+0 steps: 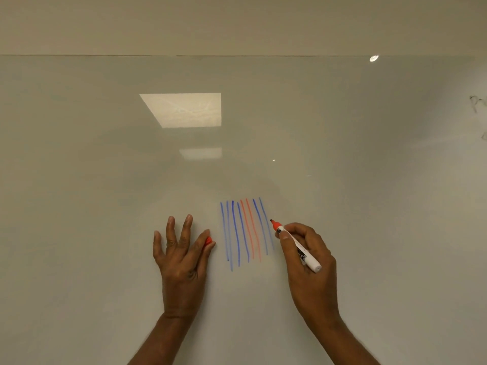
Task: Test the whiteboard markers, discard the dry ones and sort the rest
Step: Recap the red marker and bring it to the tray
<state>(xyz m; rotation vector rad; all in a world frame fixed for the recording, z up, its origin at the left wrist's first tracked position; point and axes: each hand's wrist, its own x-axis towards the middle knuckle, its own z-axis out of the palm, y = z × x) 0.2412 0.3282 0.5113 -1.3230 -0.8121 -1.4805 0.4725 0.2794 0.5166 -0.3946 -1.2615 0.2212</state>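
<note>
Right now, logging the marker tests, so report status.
Right hand grips uncapped red marker, tip by the strokes. Left hand pinches red cap. Nothing blocks the whiteboard.

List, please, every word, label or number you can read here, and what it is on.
On the marker in the right hand: black print, too blurred to read.
On the whiteboard, right edge: a black scribble, cut off and illegible.
The blue and red strokes: plain test lines, no text.
On the red cap pinched in the left hand: no print visible.
</note>
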